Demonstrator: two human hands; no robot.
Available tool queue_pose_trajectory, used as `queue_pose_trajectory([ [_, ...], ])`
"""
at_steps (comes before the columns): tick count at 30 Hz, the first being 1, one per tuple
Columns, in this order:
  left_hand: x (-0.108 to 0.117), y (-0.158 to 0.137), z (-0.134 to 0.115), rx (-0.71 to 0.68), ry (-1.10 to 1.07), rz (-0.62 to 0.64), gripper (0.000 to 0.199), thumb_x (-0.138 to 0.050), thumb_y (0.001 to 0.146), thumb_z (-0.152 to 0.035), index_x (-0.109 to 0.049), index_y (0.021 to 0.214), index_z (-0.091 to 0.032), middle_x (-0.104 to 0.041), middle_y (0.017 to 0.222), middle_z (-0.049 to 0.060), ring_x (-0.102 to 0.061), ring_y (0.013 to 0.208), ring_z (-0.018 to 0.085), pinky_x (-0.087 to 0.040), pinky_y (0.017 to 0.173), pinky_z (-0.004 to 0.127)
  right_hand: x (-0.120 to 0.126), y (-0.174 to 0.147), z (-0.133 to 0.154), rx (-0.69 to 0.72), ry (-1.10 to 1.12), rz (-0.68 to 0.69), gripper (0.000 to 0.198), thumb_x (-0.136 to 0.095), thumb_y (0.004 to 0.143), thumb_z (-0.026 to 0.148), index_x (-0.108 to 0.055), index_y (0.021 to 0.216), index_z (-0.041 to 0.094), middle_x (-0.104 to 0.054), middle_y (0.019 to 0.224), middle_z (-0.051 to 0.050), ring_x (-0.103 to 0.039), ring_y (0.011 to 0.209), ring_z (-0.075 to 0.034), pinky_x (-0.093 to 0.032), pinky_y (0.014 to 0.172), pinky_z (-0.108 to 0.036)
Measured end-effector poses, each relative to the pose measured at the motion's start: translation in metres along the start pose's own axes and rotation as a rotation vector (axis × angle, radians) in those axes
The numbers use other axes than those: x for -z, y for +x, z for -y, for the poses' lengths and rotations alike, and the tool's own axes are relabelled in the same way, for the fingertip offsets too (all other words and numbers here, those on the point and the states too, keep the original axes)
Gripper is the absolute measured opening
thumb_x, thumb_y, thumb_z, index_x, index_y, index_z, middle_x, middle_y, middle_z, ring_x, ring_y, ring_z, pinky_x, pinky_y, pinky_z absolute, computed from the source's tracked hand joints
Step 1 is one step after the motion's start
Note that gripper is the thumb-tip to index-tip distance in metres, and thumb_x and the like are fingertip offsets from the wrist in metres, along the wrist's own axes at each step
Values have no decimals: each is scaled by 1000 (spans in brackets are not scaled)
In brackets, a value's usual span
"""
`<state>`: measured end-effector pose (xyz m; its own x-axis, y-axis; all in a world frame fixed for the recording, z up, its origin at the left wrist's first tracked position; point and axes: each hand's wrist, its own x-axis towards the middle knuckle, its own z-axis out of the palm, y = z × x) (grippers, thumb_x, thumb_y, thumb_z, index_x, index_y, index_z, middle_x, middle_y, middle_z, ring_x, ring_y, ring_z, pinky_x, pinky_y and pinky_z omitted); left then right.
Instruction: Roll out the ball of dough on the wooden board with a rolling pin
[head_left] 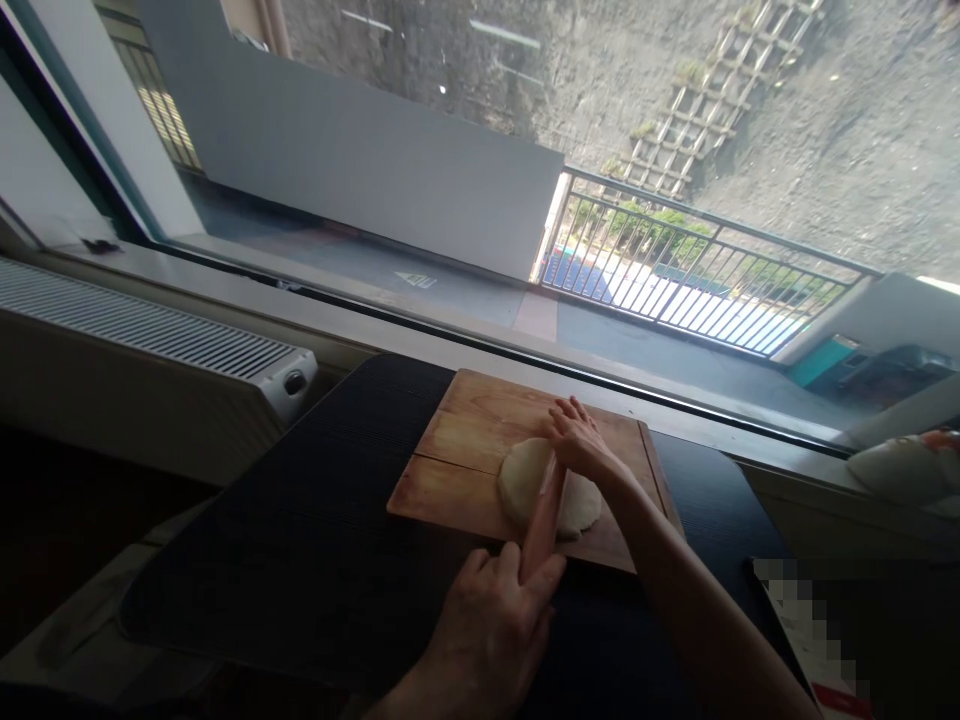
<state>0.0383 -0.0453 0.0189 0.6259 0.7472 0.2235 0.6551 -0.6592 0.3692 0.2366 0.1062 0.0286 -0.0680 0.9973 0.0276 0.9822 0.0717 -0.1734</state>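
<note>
A wooden rolling pin [544, 520] lies slantwise across a flat, roundish piece of pale dough [523, 482]. The dough rests on a wooden cutting board [469, 420] with a dark crack or seam on its left side. My left hand [495, 610] is wrapped around the pin's near end, just off the board's front edge. At the far end, my right hand [577, 437] lies over the pin with its fingers reaching forward; its palm hides that end. Part of the dough is covered by the pin and my right hand.
The board sits on a dark table [322, 520] with rounded corners, pushed near a window sill [495, 360]. A white radiator [165, 320] stands to the left. On the right are a pale pot-like object [892, 470] and a partly pixelated item [802, 610].
</note>
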Motion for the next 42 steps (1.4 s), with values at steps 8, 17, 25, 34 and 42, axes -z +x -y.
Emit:
queue_pose_trajectory([
  [8,-4,-1,1,-84,-111,74,44,-43,85,-21,-39,129,-25,-59,92,6,-56,77,19,-44,71,35,-4,8,10,-91,-12,-17,49,-31,89,26,-41,136,14,-26,148,-12,-13,139,-24,-17,109,-39],
  [17,-8,-3,-9,-40,-68,131,45,-39,82,-13,-39,125,-24,-60,87,6,-56,75,19,-44,68,35,-13,38,49,-21,-12,-27,42,-40,89,24,-47,130,19,-33,145,-8,-14,138,-24,-13,111,-41],
  [25,-8,2,-11,-56,-75,132,40,-43,77,-13,-46,114,-28,-56,91,6,-53,82,21,-44,72,38,6,-7,-16,-194,-13,-92,39,-46,92,35,-46,127,17,-45,132,-11,-47,116,-24,-41,94,-46],
  [34,-2,-11,-4,-38,-152,217,53,-35,85,-14,-24,135,-29,-59,99,6,-56,85,21,-44,76,40,-15,36,55,-138,-31,-27,41,-41,87,24,-50,127,18,-29,146,-11,-16,136,-32,-20,107,-47],
  [42,-2,1,-19,-57,-107,184,43,-42,82,-16,-41,123,-28,-56,96,6,-53,85,21,-43,74,36,-4,9,16,-162,-31,-72,43,-33,93,22,-41,134,13,-28,146,-15,-23,135,-27,-27,105,-40],
])
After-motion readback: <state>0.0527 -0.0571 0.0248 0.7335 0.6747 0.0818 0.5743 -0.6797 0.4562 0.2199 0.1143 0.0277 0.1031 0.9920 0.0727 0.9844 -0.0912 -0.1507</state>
